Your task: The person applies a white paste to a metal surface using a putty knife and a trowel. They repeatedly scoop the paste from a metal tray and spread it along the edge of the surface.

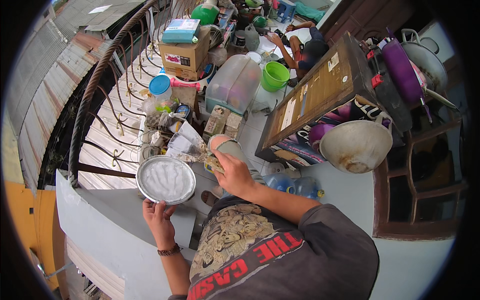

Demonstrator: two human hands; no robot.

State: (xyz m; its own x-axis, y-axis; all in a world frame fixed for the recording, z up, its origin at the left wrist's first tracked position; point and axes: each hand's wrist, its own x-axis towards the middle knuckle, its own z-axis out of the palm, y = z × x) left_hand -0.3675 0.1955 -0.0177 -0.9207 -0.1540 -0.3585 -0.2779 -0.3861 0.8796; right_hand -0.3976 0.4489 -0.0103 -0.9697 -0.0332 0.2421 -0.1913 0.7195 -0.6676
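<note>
My left hand (159, 220) grips the near rim of a round metal lid (165, 179), thumb on top. Greyish-white paste is spread across the lid in streaks. My right hand (234, 175) is closed around the worn brown handle of what looks like a putty knife (189, 144). Its wide, whitish, smeared blade points away to the left, just above the lid's far right edge and apart from the paste. The fingertips of the right hand are partly hidden behind the handle.
A railing (82, 115) and a low white wall (107, 235) run along the left. Ahead stand a clear plastic bin (234, 82), a cardboard box (185, 55) and a green bucket (275, 76). A wooden cabinet (310, 95) and a wok (356, 147) are right. Another person (315, 50) sits beyond.
</note>
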